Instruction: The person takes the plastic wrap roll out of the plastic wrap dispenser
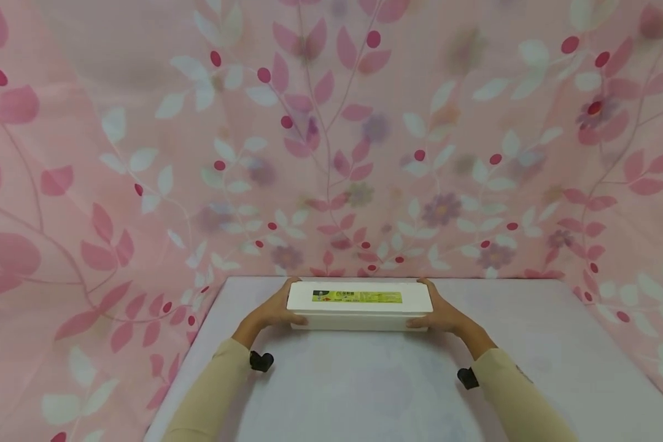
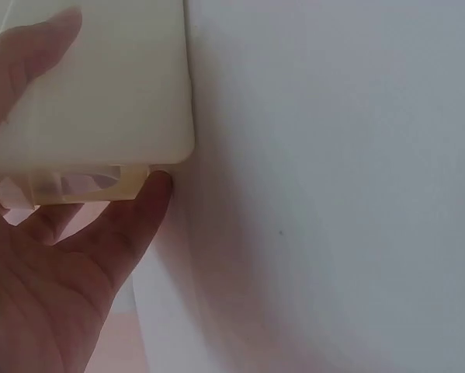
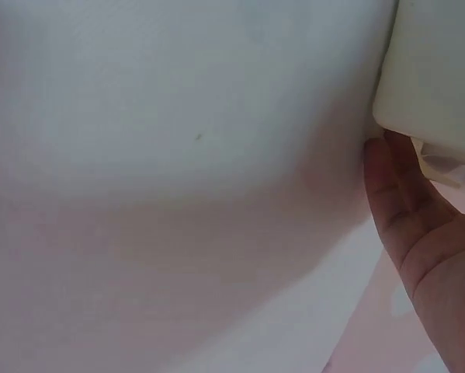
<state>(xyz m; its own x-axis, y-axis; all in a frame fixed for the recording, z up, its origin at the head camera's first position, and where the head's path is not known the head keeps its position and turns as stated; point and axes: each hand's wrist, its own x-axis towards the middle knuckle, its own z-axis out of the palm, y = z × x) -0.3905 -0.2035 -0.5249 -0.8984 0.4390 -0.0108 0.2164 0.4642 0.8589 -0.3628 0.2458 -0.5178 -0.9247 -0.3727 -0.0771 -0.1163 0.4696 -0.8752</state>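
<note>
A long white lidded plastic box (image 1: pixel 359 321) with a yellow-green printed label (image 1: pixel 356 297) on its lid is at the far side of the table. My left hand (image 1: pixel 279 308) grips its left end, the thumb on the near side and the fingers round the end. At the opposite end my right hand (image 1: pixel 441 312) holds it the same way. In the left wrist view the box corner (image 2: pixel 116 93) sits between thumb and fingers, with a clear part at its end. The right wrist view shows fingers (image 3: pixel 395 179) against the box's end, the thumb out of sight.
The table (image 1: pixel 353 387) has a pale whitish cover. Pink cloth (image 1: pixel 331 153) with leaves and flowers hangs behind it and along both sides, close to the far edge. Black wrist cameras (image 1: pixel 262 361) are strapped by the beige sleeves (image 1: pixel 212 396).
</note>
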